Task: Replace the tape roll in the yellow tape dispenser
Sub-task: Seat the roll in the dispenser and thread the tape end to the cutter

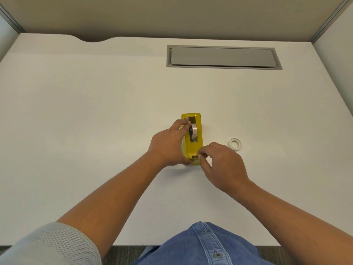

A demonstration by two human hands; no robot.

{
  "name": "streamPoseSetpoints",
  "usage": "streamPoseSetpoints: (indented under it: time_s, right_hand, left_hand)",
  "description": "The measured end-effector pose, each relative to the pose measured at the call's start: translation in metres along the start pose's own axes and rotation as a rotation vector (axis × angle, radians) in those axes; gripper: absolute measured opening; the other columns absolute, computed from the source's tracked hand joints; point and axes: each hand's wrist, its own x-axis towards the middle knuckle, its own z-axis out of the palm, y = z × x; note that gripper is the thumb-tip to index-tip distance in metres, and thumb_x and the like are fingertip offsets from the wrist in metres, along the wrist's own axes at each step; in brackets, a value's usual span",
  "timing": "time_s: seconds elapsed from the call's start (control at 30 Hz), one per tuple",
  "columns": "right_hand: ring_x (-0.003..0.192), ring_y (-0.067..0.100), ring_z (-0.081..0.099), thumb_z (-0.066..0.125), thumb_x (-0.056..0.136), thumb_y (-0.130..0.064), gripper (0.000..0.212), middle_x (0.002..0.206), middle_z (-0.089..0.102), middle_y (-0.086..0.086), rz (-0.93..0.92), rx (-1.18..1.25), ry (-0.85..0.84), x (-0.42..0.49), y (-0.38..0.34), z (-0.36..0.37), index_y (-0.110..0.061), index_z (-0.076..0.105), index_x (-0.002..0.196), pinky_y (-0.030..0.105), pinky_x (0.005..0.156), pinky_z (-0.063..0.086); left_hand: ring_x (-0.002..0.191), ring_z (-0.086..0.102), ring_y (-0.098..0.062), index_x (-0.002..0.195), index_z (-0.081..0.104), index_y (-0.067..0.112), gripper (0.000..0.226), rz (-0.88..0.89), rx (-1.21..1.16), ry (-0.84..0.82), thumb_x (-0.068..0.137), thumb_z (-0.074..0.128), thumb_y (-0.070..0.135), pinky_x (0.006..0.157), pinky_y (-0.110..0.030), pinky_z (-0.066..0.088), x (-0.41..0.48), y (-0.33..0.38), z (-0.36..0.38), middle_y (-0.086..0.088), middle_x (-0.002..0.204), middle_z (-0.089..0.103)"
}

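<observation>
Tape roll (193,131) inside yellow dispenser (198,134), left hand (168,148) grasping it, right hand (223,165) pinching.

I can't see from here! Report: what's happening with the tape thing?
Left hand steadies dispenser. Right hand pinches at its front end. Roll inside; another roll waits right. Nothing blocking.

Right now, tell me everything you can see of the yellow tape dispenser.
The yellow tape dispenser is a glossy block, plastic by the look, standing upright on the white desk, long axis pointing away from the person. Its top has a rectangular well holding a roll of tape on edge. The cutter end faces the person. The left hand braces its left side, fingers reaching over the top rim. The right hand pinches at the cutter end. A second roll lies flat to its right, apart.
</observation>
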Motion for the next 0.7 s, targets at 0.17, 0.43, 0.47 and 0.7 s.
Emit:
streamPoseSetpoints:
  time_s: [0.17,0.43,0.47,0.7]
  right_hand:
    - [0.071,0.008,0.055,0.066,0.086,-0.030,0.013,0.090,0.072,-0.006,0.054,0.029,-0.090,-0.008,-0.002,-0.002,-0.023,0.071,0.095,0.018,0.061,0.041]
    - [0.061,0.011,0.054,0.050,0.094,-0.043,0.026,0.072,0.065,-0.008,0.101,0.142,-0.043,0.001,-0.008,-0.014,-0.026,0.064,0.081,0.030,0.050,0.045]
    - [0.061,0.012,0.054,0.048,0.095,-0.043,0.028,0.071,0.063,-0.007,0.089,0.144,-0.034,0.003,-0.008,-0.015,-0.025,0.063,0.079,0.034,0.051,0.046]
    - [0.085,0.015,0.058,0.063,0.088,-0.035,0.016,0.097,0.064,-0.008,-0.005,-0.022,-0.178,0.013,-0.002,-0.005,-0.029,0.069,0.101,0.025,0.060,0.043]
  left_hand:
    - [0.117,0.058,-0.018,0.150,0.022,0.028,0.126,0.002,0.008,0.002,0.046,0.076,0.075,0.075,-0.037,0.056,0.001,-0.001,0.002,0.015,0.159,0.017]
    - [0.110,0.061,-0.017,0.150,0.023,0.028,0.124,0.005,-0.011,0.010,0.047,0.076,0.073,0.071,-0.033,0.053,0.000,-0.001,0.001,0.018,0.158,0.017]
    - [0.110,0.061,-0.017,0.150,0.022,0.028,0.124,0.006,-0.013,0.009,0.047,0.076,0.073,0.071,-0.033,0.053,0.000,-0.001,0.001,0.018,0.158,0.016]
    - [0.116,0.059,-0.018,0.151,0.019,0.029,0.125,-0.004,-0.036,-0.001,0.048,0.077,0.072,0.076,-0.035,0.054,-0.001,0.000,0.001,0.018,0.159,0.013]
